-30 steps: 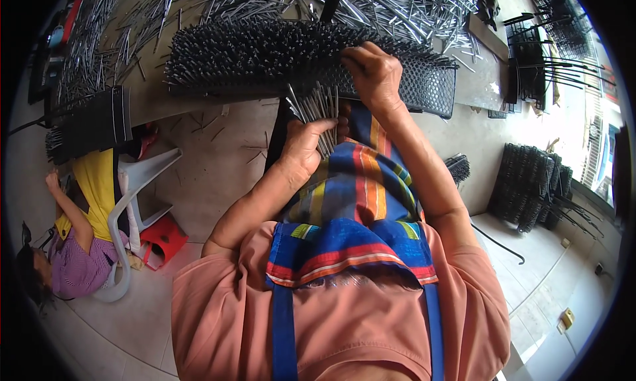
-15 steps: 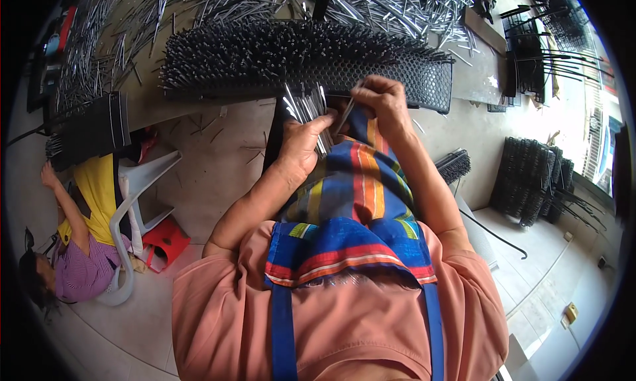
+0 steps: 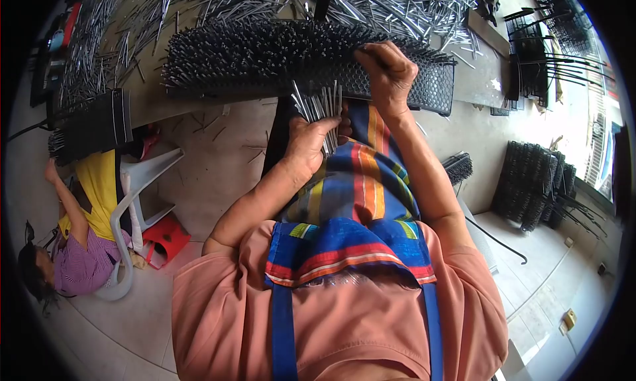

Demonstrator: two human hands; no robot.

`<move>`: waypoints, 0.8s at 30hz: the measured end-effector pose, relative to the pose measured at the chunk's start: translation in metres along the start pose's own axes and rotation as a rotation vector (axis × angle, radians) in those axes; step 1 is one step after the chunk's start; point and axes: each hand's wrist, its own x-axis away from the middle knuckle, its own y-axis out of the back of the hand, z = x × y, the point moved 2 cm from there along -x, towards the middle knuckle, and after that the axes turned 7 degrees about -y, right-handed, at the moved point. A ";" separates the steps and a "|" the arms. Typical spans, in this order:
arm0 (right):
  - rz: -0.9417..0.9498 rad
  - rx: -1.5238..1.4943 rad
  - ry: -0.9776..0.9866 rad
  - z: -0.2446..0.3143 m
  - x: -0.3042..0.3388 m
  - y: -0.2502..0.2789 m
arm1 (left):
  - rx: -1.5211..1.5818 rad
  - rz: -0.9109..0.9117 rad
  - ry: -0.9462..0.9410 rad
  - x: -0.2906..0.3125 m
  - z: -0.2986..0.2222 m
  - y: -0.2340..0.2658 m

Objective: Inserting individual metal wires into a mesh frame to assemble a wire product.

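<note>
Gripping a bundle of thin metal rods (image 3: pixel 320 108) over your striped apron (image 3: pixel 366 182), your left hand (image 3: pixel 308 144) is clamped around them, on the near side of the black perforated rack (image 3: pixel 429 86). Your right hand (image 3: pixel 393 71) is at the rack, fingers curled; whether they pinch a rod cannot be told. Farther off, loose rods (image 3: pixel 404 10) litter the table (image 3: pixel 151 86).
</note>
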 end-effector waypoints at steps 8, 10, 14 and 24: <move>-0.008 0.174 0.020 0.009 -0.005 -0.001 | 0.023 0.033 0.019 -0.006 0.005 0.002; 0.006 0.173 0.021 0.010 -0.005 0.000 | 0.034 0.016 0.053 -0.006 0.004 0.002; 0.024 0.234 0.040 0.008 0.000 -0.003 | 0.047 0.016 0.039 -0.007 0.005 0.002; 0.107 0.418 0.204 0.000 0.002 -0.007 | 0.149 0.032 0.022 -0.012 0.007 -0.002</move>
